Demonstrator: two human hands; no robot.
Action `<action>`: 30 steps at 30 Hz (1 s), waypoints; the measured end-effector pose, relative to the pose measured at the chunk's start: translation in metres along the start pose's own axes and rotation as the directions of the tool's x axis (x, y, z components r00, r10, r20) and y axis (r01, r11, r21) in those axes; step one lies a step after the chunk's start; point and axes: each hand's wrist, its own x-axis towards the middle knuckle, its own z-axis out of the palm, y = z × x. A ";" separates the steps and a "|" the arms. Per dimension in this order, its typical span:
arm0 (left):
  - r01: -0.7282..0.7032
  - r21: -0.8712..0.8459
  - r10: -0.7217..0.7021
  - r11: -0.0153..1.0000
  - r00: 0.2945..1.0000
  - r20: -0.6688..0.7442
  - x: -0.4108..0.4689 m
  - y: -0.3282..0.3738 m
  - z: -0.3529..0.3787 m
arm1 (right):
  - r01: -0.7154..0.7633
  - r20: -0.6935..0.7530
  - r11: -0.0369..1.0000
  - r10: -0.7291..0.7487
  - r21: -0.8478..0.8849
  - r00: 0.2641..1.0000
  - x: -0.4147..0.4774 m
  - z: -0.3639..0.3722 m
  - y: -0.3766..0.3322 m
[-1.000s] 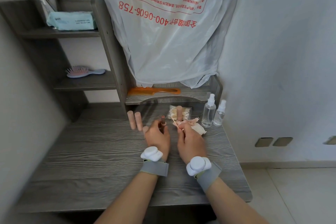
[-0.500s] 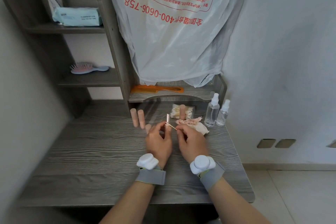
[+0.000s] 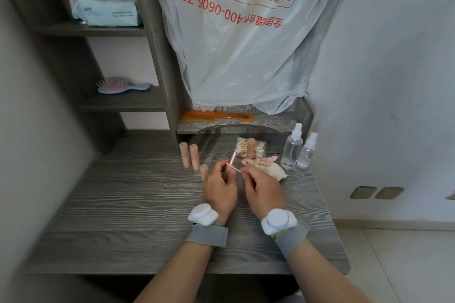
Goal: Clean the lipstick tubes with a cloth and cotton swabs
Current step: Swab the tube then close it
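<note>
Fingers of the left hand (image 3: 219, 192) curl round a slim pink lipstick tube (image 3: 232, 158), tilted above the grey wood-grain desk (image 3: 123, 204). Right hand (image 3: 263, 192) pinches a thin wooden cotton swab (image 3: 235, 169) laid against the tube. Crumpled cream cloth (image 3: 273, 170) lies just beyond.

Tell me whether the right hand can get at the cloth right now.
Probably yes: the cloth lies just beyond the right hand with nothing between, though that hand pinches a swab.
</note>
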 end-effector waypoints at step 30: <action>-0.053 0.055 0.053 0.997 0.999 0.002 0.001 0.000 -0.002 | -0.026 0.018 0.999 0.026 -0.019 0.999 -0.001 0.000 -0.002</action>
